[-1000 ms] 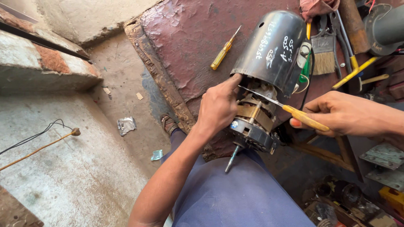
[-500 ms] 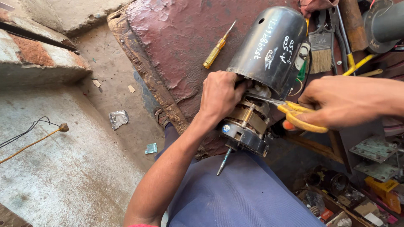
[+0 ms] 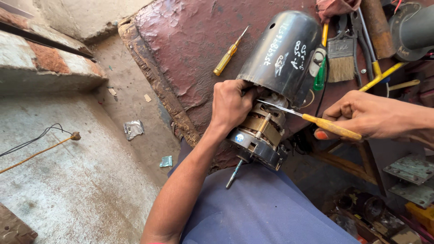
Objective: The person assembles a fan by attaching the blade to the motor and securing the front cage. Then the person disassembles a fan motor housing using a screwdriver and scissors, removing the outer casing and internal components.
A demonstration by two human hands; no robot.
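Observation:
A dark grey cylindrical motor (image 3: pixel 282 54) lies at the edge of a rusty red worktable (image 3: pixel 190 49), its open end with brass-coloured windings (image 3: pixel 262 126) and shaft pointing toward my lap. My left hand (image 3: pixel 230 106) grips the motor at the joint between housing and core. My right hand (image 3: pixel 368 115) holds a yellow-handled screwdriver (image 3: pixel 330 127), its blade tip pushed into the gap at the housing's rim.
A second yellow screwdriver (image 3: pixel 228 56) lies on the table left of the motor. A paintbrush (image 3: pixel 341 56), pliers, a green tool and a black pipe (image 3: pixel 416 29) crowd the right. Concrete floor and a step with a wire (image 3: pixel 40 144) are on the left.
The view has shifted slightly. My right hand has drawn back to the right, and the screwdriver blade now reaches into the housing gap from further out. My left hand stays on the motor.

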